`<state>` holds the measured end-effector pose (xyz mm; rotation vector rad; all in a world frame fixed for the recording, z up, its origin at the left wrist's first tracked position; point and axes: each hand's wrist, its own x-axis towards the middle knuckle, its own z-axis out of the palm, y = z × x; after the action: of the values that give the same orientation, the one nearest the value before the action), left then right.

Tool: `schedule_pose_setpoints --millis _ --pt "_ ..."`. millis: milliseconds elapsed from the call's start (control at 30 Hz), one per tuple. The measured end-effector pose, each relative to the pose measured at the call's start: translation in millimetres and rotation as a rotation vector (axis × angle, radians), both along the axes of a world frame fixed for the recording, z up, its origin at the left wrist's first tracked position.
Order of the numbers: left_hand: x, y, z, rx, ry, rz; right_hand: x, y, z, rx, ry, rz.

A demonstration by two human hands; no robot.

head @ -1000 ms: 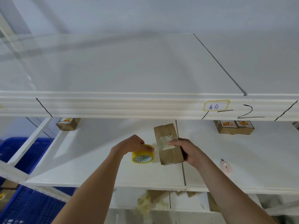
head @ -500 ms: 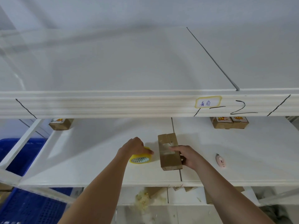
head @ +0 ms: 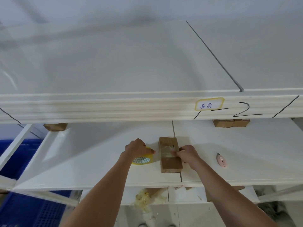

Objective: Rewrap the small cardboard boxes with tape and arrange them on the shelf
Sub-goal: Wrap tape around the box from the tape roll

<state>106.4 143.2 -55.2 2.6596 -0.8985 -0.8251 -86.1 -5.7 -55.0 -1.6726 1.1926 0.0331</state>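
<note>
Where box (head: 170, 154) lies, right hand (head: 186, 154) atop.

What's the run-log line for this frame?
step: taping box | left hand: grips tape roll | right hand: presses tape onto cardboard box | box: flat on shelf
</note>
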Motion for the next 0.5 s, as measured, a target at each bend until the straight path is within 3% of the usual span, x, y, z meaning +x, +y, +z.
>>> schedule_pose_setpoints --millis 167,300,400,500 --pt "1 0 0 0.012 0.022 0.000 -22 -19 1 -0.268 0.095 -0.051" --pt "1 1 2 0.012 0.046 0.029 -58 -53 -3 -0.646 0.402 -0.221" --pt "-1 -1 3 0.021 0.030 0.015 -75 -68 -9 -0.602 0.607 -0.224" --pt "-1 -2 3 0.022 0.011 0.017 -82 -73 -15 -0.527 0.684 -0.197"
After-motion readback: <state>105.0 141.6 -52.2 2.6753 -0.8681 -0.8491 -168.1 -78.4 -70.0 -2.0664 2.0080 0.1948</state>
